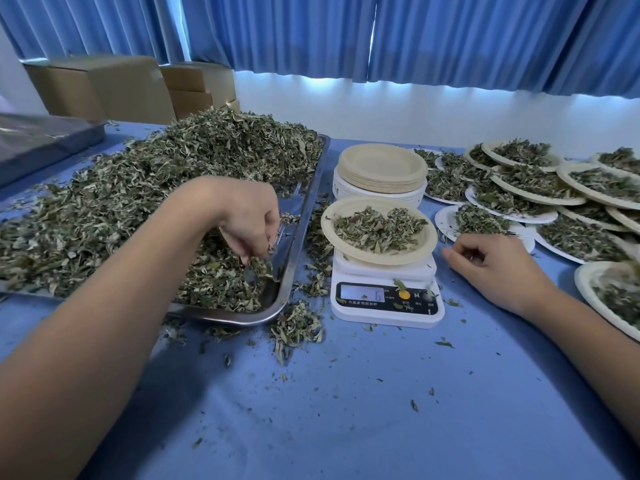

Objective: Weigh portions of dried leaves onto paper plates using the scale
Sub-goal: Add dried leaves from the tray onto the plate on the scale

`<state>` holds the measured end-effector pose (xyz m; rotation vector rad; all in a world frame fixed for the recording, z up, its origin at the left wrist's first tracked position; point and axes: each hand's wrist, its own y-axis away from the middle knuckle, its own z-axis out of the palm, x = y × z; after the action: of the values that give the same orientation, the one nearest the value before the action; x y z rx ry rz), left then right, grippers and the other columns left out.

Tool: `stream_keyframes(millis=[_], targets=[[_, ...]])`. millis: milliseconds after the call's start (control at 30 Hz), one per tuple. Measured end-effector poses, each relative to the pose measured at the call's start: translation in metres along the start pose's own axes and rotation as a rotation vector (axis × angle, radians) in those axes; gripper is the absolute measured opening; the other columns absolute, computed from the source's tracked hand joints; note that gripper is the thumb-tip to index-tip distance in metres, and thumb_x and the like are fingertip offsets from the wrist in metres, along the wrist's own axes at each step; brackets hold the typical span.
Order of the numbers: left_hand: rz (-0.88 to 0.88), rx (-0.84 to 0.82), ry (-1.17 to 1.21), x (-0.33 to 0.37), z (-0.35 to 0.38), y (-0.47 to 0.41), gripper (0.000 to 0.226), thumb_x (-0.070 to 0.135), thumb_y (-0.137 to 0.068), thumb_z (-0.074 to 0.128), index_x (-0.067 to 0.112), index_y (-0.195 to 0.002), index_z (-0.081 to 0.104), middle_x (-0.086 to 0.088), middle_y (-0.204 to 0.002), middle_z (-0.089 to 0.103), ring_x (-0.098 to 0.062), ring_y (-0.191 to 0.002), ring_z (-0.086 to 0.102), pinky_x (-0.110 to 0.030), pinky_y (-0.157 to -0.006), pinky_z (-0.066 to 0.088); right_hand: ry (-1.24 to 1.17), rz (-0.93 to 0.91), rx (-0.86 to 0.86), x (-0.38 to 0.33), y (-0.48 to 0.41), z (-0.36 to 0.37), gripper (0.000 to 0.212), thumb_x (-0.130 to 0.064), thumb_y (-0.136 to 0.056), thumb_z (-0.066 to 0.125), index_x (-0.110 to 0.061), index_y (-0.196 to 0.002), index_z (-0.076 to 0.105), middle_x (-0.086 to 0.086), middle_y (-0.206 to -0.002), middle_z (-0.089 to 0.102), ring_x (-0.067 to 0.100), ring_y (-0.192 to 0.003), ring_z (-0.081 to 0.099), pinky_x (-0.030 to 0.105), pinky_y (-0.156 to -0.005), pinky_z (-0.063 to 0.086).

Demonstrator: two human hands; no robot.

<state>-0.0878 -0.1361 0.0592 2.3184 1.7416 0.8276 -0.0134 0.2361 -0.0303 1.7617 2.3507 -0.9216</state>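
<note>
Left hand (249,223) pinches dried leaves (104,209) at tray (306,209) near corner. Drop small pinches mid-plate and watch the readout. Plate (379,230) sits level on scale (386,296). The scale's long axis runs front-to-back, display facing the person, digits blurred, maybe 6. Right hand (491,261) rests on table (346,410), loosely curled, holding nothing.

The tabletop's (346,410) near edge lay open save for spilled leaves (296,327). The steel tray (301,220) blocked the left side, the scale (384,315) the middle, and overlapping filled plates (536,197) crowded the right edge.
</note>
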Motion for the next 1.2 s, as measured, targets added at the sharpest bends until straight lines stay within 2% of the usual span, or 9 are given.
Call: stream_keyframes(millis=[300,433,567,667,733,833,967,1100,1200], targets=[[0.202,0.197,0.207,0.023,-0.019,-0.002,0.008,0.011,-0.08,0.083,0.01,-0.085,0.077,-0.007,-0.075,0.077,-0.02,-0.07,0.076,-0.022,-0.06,0.058,-0.01,0.01,-0.004,0.001,0.0,0.0,0.037,-0.023,-0.098,0.067,-0.025,-0.062,0.059,-0.021,-0.06,0.059,0.005,-0.055,0.052,0.013,-0.055,0.037],[0.329,0.203,0.428,0.062,-0.011,-0.018,0.019,0.016,-0.079,0.085,0.01,-0.095,0.077,-0.008,-0.088,0.078,-0.02,-0.084,0.077,-0.029,-0.075,0.062,-0.009,0.018,-0.005,0.001,0.0,0.0,0.037,-0.026,-0.099,0.066,-0.022,-0.063,0.059,-0.019,-0.063,0.061,0.007,-0.057,0.053,0.013,-0.054,0.036],[0.378,0.345,0.423,0.074,-0.003,-0.03,0.026,0.04,-0.08,0.083,0.021,-0.096,0.076,-0.002,-0.088,0.078,-0.012,-0.083,0.076,-0.029,-0.076,0.062,-0.022,0.028,-0.011,0.002,0.002,0.0,0.036,-0.026,-0.1,0.065,-0.019,-0.065,0.06,-0.019,-0.06,0.059,0.006,-0.053,0.051,0.012,-0.053,0.035],[0.335,0.507,0.345,0.054,-0.003,-0.033,0.028,0.041,-0.089,0.075,0.014,-0.081,0.075,0.0,-0.076,0.077,-0.013,-0.074,0.075,-0.031,-0.072,0.06,-0.028,0.043,-0.016,0.002,0.001,0.0,0.037,-0.027,-0.101,0.064,-0.017,-0.065,0.062,-0.017,-0.057,0.058,0.007,-0.05,0.05,0.013,-0.051,0.035],[0.249,0.457,0.174,0.036,-0.008,-0.034,0.03,0.038,-0.092,0.071,0.013,-0.075,0.074,0.001,-0.071,0.075,-0.013,-0.071,0.072,-0.032,-0.073,0.057,-0.031,0.051,-0.018,0.002,0.001,0.0,0.037,-0.027,-0.1,0.064,-0.017,-0.065,0.062,-0.016,-0.057,0.058,0.008,-0.051,0.05,0.014,-0.051,0.035],[0.116,0.305,-0.103,0.014,-0.015,-0.037,0.026,0.038,-0.095,0.068,0.014,-0.097,0.075,-0.001,-0.103,0.073,-0.023,-0.097,0.067,-0.039,-0.089,0.053,-0.034,0.056,-0.017,0.001,0.001,0.0,0.037,-0.026,-0.1,0.064,-0.018,-0.064,0.061,-0.016,-0.055,0.057,0.008,-0.05,0.048,0.014,-0.051,0.036],[-0.03,0.102,-0.387,0.003,-0.008,-0.038,0.051,0.045,-0.101,0.055,0.019,-0.144,0.052,-0.004,-0.151,0.048,-0.027,-0.134,0.048,-0.041,-0.111,0.038,-0.03,0.062,-0.015,0.0,0.0,0.0,0.037,-0.026,-0.1,0.065,-0.016,-0.064,0.061,-0.012,-0.053,0.055,0.009,-0.048,0.046,0.014,-0.051,0.036],[-0.051,0.025,-0.447,0.001,-0.005,-0.037,0.058,0.048,-0.102,0.05,0.024,-0.154,0.039,-0.004,-0.16,0.036,-0.027,-0.144,0.037,-0.041,-0.116,0.029,-0.031,0.052,-0.015,0.003,0.0,0.001,0.038,-0.027,-0.099,0.065,-0.02,-0.062,0.06,-0.006,-0.05,0.053,0.01,-0.045,0.044,0.014,-0.05,0.035],[-0.06,0.112,-0.405,-0.005,-0.011,-0.034,0.059,0.05,-0.099,0.056,0.026,-0.151,0.043,-0.003,-0.159,0.037,-0.029,-0.143,0.038,-0.048,-0.118,0.03,-0.035,0.046,-0.013,0.007,-0.001,0.001,0.038,-0.029,-0.099,0.066,-0.028,-0.061,0.059,-0.003,-0.047,0.052,0.011,-0.043,0.041,0.016,-0.049,0.035]])
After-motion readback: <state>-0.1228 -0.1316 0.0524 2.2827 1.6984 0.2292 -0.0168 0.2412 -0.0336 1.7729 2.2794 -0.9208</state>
